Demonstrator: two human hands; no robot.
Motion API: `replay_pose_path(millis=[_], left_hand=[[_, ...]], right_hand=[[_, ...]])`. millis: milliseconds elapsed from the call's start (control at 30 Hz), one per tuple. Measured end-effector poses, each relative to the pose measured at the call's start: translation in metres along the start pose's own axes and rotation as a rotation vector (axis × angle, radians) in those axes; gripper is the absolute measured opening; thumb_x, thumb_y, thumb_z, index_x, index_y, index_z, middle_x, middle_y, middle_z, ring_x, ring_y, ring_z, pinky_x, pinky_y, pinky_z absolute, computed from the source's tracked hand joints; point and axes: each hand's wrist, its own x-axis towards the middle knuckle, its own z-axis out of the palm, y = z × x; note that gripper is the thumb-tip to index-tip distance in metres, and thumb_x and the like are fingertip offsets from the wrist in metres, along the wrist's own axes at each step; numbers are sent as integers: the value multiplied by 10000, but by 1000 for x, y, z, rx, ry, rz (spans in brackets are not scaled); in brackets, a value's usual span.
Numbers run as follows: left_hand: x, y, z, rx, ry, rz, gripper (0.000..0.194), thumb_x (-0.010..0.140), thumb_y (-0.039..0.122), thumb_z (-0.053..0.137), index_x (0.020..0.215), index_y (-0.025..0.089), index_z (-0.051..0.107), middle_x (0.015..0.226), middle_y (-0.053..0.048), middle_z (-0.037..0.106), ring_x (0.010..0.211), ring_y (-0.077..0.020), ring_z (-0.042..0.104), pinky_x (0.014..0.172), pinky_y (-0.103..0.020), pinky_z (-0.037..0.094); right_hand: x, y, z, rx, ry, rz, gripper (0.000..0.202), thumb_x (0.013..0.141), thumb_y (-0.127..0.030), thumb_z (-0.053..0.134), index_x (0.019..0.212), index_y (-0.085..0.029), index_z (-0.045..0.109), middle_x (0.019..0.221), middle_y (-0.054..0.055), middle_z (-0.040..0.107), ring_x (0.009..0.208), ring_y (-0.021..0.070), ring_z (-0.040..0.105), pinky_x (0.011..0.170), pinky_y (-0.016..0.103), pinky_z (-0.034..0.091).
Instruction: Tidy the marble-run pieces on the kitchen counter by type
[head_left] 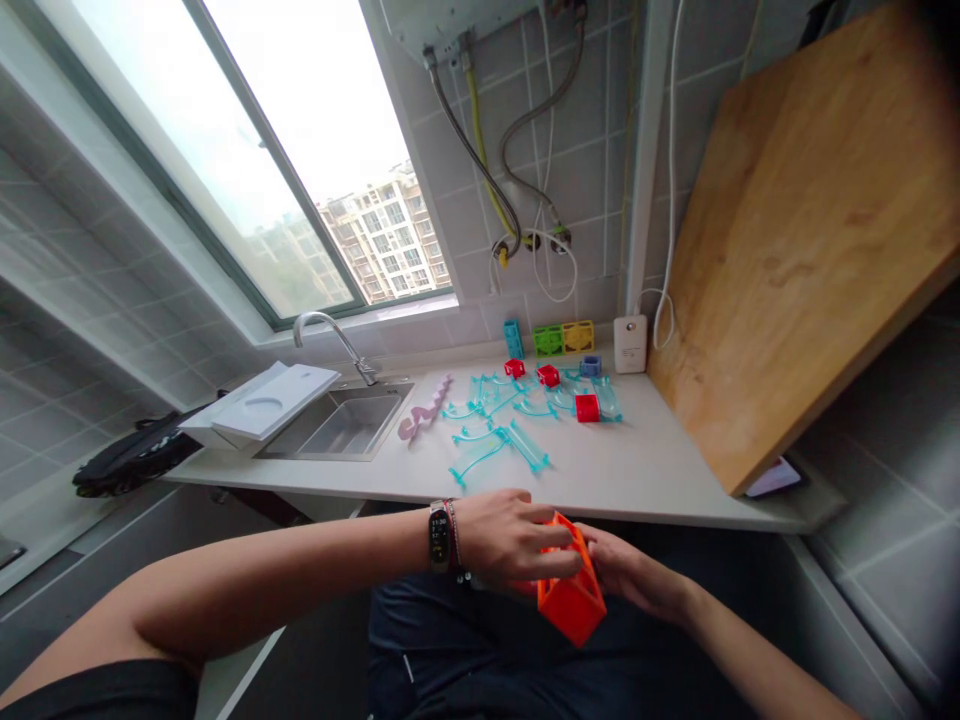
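Over my lap, below the counter's front edge, an orange plastic block with open, frame-like sides (pixel 574 600) is held between both hands. My left hand (pixel 510 540), with a watch on the wrist, curls its fingers over the block's left side and top. On the far side, my right hand (pixel 630 570) grips the block's right edge; part of its fingers is hidden behind it. Nearest on the counter lie clear turquoise curved track pieces (pixel 499 450). Among them sit small red blocks, one (pixel 587 407) nearer and two farther back.
Against the wall stand a blue block (pixel 513 339), a green block (pixel 547 340) and a yellow block (pixel 577 336). A purple wavy strip (pixel 425 410) lies beside the sink (pixel 349 425). White boxes (pixel 277 400) overlap the sink's left. A large wooden board (pixel 810 230) leans at right.
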Motion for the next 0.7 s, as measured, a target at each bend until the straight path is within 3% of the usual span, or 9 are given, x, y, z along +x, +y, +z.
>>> replay_pose_path(millis=[67, 167, 267, 367, 400, 500, 600, 700], left_hand=[[-8, -18, -9, -55, -10, -50, 340, 1016, 442, 500, 1212, 188, 611, 1137, -119, 713, 884, -195, 650, 645, -338, 490], [-26, -60, -25, -113, 17, -179, 380, 1005, 425, 525, 1290, 176, 557, 1253, -135, 703, 1007, -207, 679, 779, -326, 537], [-44, -116, -37, -104, 45, -372, 418, 961, 352, 589, 1346, 199, 531, 1316, -123, 682, 1149, -229, 667, 931, -342, 532], [-57, -180, -34, -139, 86, -687, 478, 897, 343, 651, 1358, 260, 553, 1296, -70, 698, 1158, -252, 674, 989, -372, 516], [-60, -200, -29, -180, 114, -820, 504, 865, 367, 692, 1346, 280, 568, 1256, -50, 716, 1127, -257, 688, 986, -376, 518], [-68, -256, -3, -187, 189, -987, 550, 841, 357, 727, 1351, 231, 563, 1171, -85, 743, 1058, -284, 711, 971, -412, 524], [-75, -300, 33, -240, 270, -1150, 529, 821, 308, 773, 1304, 199, 587, 1159, -106, 739, 1055, -276, 709, 957, -386, 535], [-82, -334, 70, -345, 340, -1325, 408, 886, 332, 737, 1242, 167, 622, 1162, -112, 708, 1018, -249, 697, 911, -410, 566]], right_hand=[[-1, 4, -15, 7, 48, 13, 680, 833, -557, 747, 1392, -227, 545, 1195, 117, 710, 1053, 270, 693, 894, 396, 539], [-1, 10, -29, -3, 137, -19, 575, 863, -498, 738, 1353, -243, 581, 1248, 115, 692, 1022, 222, 688, 865, 337, 530], [-1, 13, -30, 1, 97, -9, 496, 851, -480, 747, 1268, -228, 651, 1233, 111, 697, 1014, 218, 688, 851, 320, 525], [1, 10, -22, 15, 7, 13, 422, 862, -470, 721, 1172, -184, 699, 1200, 132, 713, 1023, 236, 690, 850, 330, 520], [1, 7, -19, 17, -5, -8, 414, 874, -469, 704, 1165, -175, 699, 1187, 140, 716, 1023, 243, 691, 851, 339, 518], [4, -8, -18, -76, 95, -149, 422, 905, -511, 644, 1155, -174, 688, 1048, 118, 735, 890, 227, 694, 789, 342, 514], [2, -33, -30, -448, 403, -304, 378, 934, -524, 608, 1072, -185, 700, 877, 65, 715, 779, 204, 646, 751, 332, 493], [-4, -56, -52, -803, 711, -355, 372, 961, -531, 561, 934, -193, 715, 815, 44, 684, 793, 212, 623, 759, 328, 478]])
